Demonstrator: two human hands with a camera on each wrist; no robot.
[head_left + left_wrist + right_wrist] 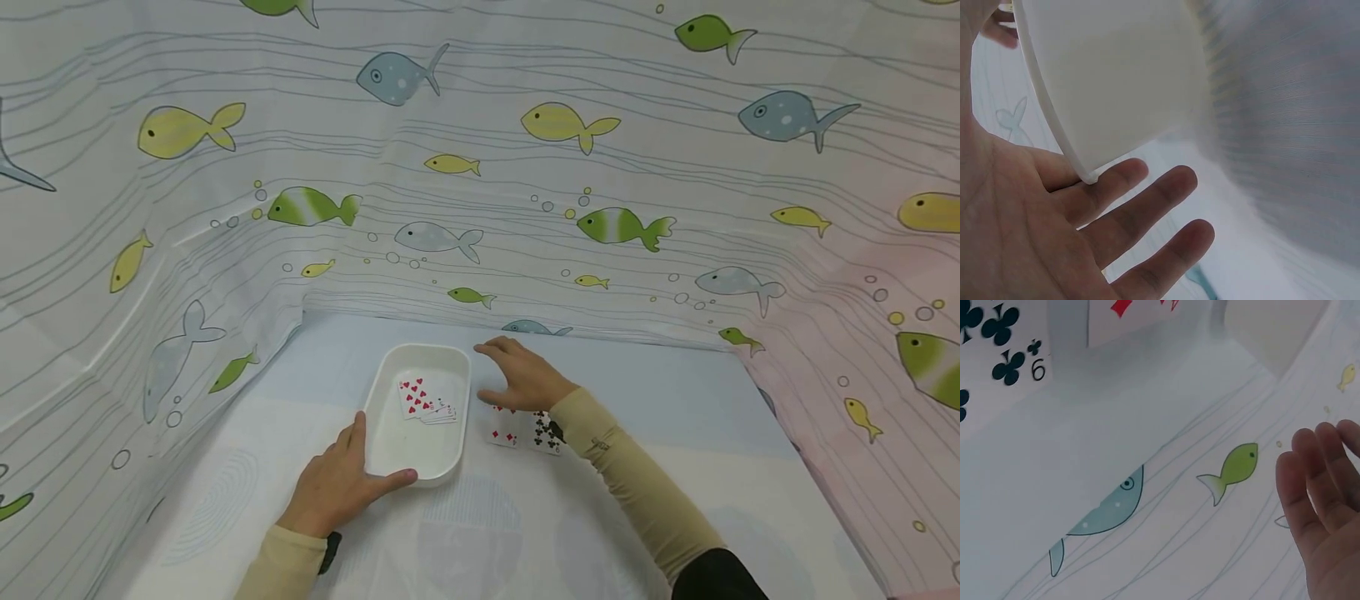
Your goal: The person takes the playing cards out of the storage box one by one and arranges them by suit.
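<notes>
A white plastic tub [408, 450] stands on the table, with a hearts card [415, 400] and several fanned playing cards [441, 417] lying inside. My left hand [333, 479] spreads around its near left corner, thumb along the near rim and fingers at the left side. In the left wrist view, the tub's rim [1054, 125] rests against the fingers. My right hand [528, 375] hovers just right of the tub, fingers extended and holding nothing. Beneath the right hand and sleeve lie a diamonds card [502, 437] and a clubs card [1007, 362], both partly hidden in the head view.
A pale cloth covers the table [480, 533]. Fish-patterned sheeting [495, 200] rises behind it and on both sides. The tub stands left of the two loose cards.
</notes>
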